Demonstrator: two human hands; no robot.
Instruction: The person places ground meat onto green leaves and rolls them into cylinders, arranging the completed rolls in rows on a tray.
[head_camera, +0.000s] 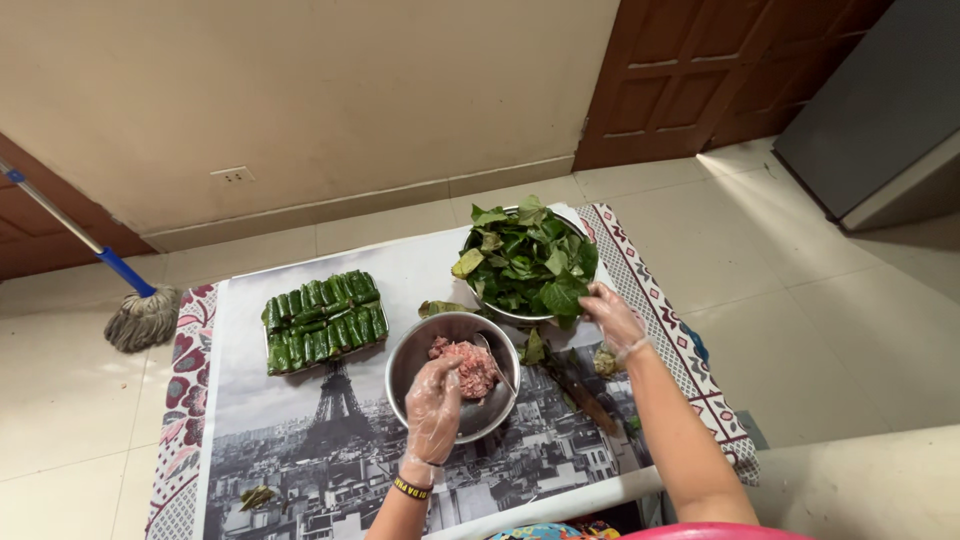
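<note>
Nearest the camera, the left hand (433, 405), in a thin clear plastic glove, reaches into a round steel bowl (410, 362); its fingers (447, 372) are bunched narrow and rest on the lump of pink minced meat (470, 366) at the bowl's middle. A spoon (492, 357) leans in the bowl just beside the meat. A dark band sits on the left wrist (410, 488). The bowl stands well in from the counter's (300, 420) near edge, with open printed surface to its left and front.

The right hand (613, 317), also gloved, is at the right rim of a second steel bowl (505, 312) heaped with loose green leaves (528, 262); its fingers are curled against the leaf pile, and whether they grip a leaf cannot be told. Stray leaves (535, 347) lie between the two bowls, and a small leaf scrap (256, 495) lies near the front left corner.

Farther left, a flat tray (322, 322) carries tight rows of glossy dark green leaf rolls, well apart from both bowls.

The counter is covered by a cloth with a grey city print and a red floral border (186, 380). Pale floor tiles (70, 380) surround it with free room on all sides. A mop (140, 315) with a blue handle lies on the floor at left, near the cream wall (300, 90); a brown panelled door (700, 70) stands at the far right.
</note>
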